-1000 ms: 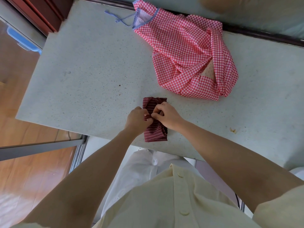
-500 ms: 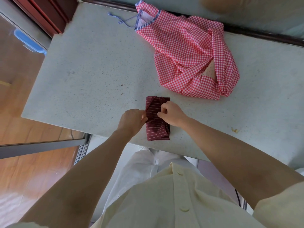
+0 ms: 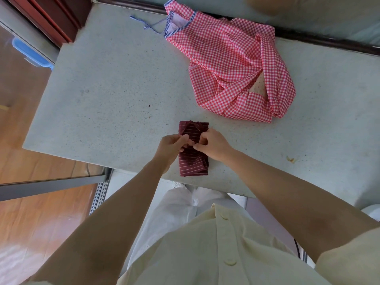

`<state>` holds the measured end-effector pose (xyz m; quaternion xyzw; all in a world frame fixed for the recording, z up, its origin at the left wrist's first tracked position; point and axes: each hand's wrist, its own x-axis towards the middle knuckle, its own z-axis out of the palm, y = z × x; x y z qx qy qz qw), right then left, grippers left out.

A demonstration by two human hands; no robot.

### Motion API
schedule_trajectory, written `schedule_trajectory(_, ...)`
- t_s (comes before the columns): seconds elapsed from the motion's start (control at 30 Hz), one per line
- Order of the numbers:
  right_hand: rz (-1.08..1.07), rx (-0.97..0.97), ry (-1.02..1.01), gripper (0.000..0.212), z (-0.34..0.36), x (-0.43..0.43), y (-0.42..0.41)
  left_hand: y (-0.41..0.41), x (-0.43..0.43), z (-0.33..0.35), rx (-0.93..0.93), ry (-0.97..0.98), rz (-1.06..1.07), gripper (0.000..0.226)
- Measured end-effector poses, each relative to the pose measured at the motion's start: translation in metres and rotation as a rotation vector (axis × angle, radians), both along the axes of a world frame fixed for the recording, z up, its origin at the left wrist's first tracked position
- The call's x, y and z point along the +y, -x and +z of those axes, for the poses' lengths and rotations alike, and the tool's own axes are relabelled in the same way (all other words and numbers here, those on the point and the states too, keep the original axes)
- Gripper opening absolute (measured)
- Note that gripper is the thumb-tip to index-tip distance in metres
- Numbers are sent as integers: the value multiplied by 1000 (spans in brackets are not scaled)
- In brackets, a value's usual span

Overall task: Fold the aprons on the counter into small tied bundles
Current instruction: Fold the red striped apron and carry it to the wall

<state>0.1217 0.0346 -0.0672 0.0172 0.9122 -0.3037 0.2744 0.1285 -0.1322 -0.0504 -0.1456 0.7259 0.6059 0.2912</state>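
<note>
**Cinching the knot on the maroon bundle**

The maroon striped apron lies folded into a small upright rectangle at the near edge of the bench, its lower end almost at the lip. Both hands meet over its middle. The left hand comes in from the left side with its fingers curled and pinched on the cloth or a tie there. The right hand faces it, thumb and forefinger nipped together on the same spot. The tie ends themselves are hidden under the fingers, so how far the knot has got cannot be told.

This looks like the tying step. To do it well, the pull should run level and outward, equal on both sides, so the bundle does not twist or slide off the near edge. Pressing the fold down with the heels of the hands would stop the layers from springing open. It is best to cinch only until the cloth dimples.

Well apart, toward the far right of the bench, the pink gingham apron lies loose and crumpled, its blue-striped tie trailing toward the far edge; it is not yet folded.
</note>
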Motion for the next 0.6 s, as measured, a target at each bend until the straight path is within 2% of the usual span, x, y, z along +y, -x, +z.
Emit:
schedule_trajectory(0.07,-8,-23,96,23,4,5,-1,-1,1,-4,8,58,-59,19)
schedule_trajectory(0.17,-52,-60,228,25,11,11,-2,0,1,-10,62,163,-172,28)
schedule_trajectory(0.33,-59,54,293,28,17,1,-2,2,6,-13,349,543,-376,12)
schedule_trajectory(0.47,-24,134,331,19,12,-11,1,1,8,-12,432,598,-450,18)
schedule_trajectory(0.53,-45,99,375,6,11,-12,0,1,7,-11,458,608,-483,17)
schedule_trajectory(0.6,-97,43,449,26,11,-11,-3,1,6,-11,461,615,-517,17)
